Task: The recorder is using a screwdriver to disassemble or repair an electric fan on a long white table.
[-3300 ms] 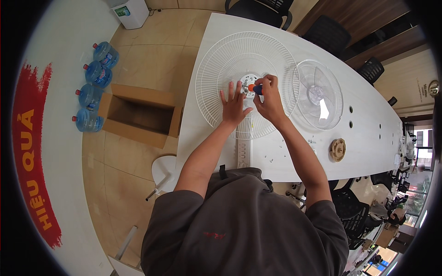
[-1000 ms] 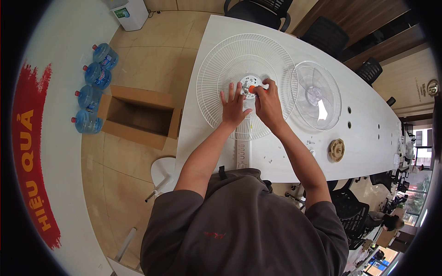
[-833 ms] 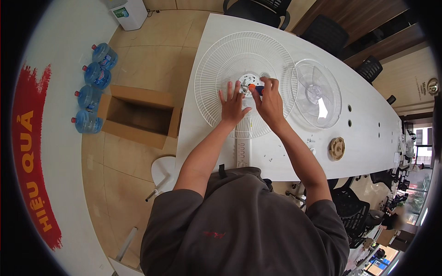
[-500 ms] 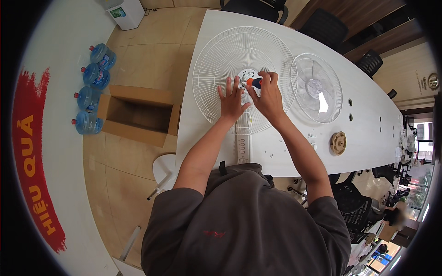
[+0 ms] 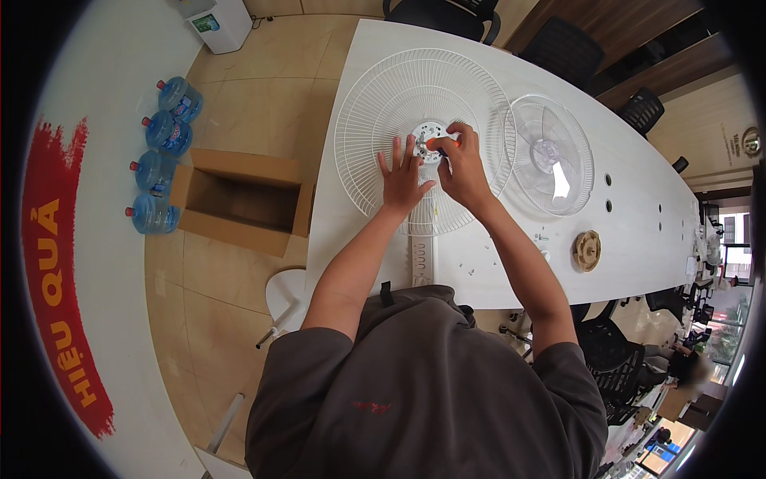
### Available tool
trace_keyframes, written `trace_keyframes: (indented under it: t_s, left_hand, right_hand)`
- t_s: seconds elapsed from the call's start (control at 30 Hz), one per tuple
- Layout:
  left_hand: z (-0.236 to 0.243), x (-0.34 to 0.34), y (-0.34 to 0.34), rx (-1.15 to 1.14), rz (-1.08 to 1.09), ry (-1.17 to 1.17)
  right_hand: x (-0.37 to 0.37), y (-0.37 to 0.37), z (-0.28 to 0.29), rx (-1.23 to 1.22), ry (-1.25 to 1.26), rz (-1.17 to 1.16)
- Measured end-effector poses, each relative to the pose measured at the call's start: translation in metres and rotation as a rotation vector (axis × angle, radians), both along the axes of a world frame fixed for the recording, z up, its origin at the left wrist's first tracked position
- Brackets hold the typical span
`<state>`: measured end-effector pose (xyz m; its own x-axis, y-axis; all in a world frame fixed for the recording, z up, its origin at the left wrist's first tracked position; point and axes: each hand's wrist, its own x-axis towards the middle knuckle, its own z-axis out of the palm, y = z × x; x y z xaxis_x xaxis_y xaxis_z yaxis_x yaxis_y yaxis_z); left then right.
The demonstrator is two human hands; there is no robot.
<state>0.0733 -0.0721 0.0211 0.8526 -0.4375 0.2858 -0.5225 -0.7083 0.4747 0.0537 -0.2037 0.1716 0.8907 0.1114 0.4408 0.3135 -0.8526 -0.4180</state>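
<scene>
1. Resting on the white wire fan guard (image 5: 383, 112) with left hand (image 5: 403, 188), fingers splayed flat, at the perforated hub plate's (image 5: 426, 129) seven o'clock.
2. Gripping an orange-and-dark screwdriver (image 5: 433, 144) in right hand (image 5: 464, 171), over the hub plate.
3. Looks partway: hub fastening apparently unfinished, with translucent fan blade (image 5: 562, 180) lying unattached at three o'clock, loose metallic screws (image 5: 471, 272) at five.
4. Includes, farther out, scalloped tan disc (image 5: 586, 251) at four, on smooth table (image 5: 630, 231); matte cardboard box (image 5: 279, 165) near nine.

White table (image 5: 638, 227) | white fan column (image 5: 421, 257) | clear fan blades (image 5: 546, 152) | round tan part (image 5: 586, 251) | small hardware (image 5: 471, 272) (loosely scattered)
</scene>
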Motion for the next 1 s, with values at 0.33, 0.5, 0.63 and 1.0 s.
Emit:
trace_keyframes:
  t_s: [0.33, 0.5, 0.63, 1.0]
  left_hand:
    - [-0.002, 0.002, 0.001, 0.018, -0.003, 0.036]
    - [-0.004, 0.002, 0.001, 0.026, -0.005, 0.023]
    - [-0.003, 0.002, 0.000, 0.032, -0.002, 0.016]
    - [0.008, 0.000, 0.001, 0.046, -0.002, 0.050]
  right_hand:
    - [-0.002, -0.005, -0.004, -0.115, -0.119, -0.001]
    - [-0.003, 0.007, -0.002, 0.020, -0.055, -0.152]
    - [-0.004, -0.001, -0.012, 0.078, 0.065, -0.171]
    - [-0.009, -0.004, -0.015, 0.148, -0.026, -0.131]
